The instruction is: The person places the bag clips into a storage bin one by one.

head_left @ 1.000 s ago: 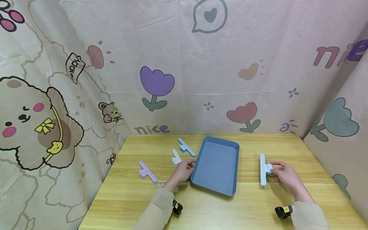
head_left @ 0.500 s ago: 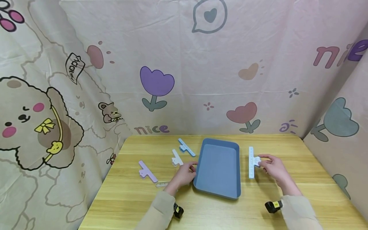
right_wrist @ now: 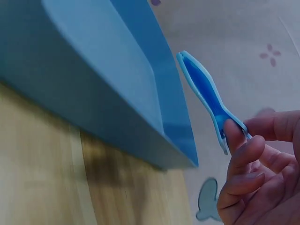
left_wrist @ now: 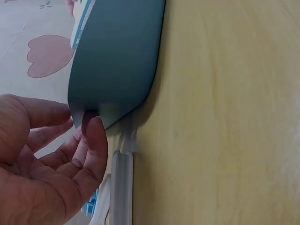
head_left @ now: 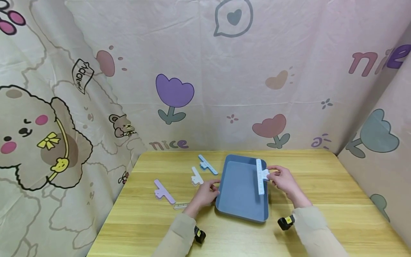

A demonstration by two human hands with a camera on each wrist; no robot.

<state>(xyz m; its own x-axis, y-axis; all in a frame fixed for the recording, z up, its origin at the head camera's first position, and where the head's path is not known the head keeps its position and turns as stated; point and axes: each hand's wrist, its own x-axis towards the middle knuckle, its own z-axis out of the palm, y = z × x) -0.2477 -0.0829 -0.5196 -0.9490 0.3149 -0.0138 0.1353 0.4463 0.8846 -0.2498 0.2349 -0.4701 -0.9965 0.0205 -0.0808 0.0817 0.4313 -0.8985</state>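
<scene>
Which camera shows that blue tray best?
The head view: the tray fits wholly in frame, its rim and bottom visible, though a clip hides a little. The left wrist view shows only part of its outside; the right wrist view shows parts of its outside and inside.

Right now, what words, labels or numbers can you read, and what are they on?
"nice": patterned curtain, low, left of middle.
"n", then "e": same curtain, far right; between them, unclear in the fold.
Drawn flag: letters turned, unclear.
Held pale-blue clip, clear clip, far blue clip: markings too small.
Black wrist cameras: yellow labels too small.
</scene>
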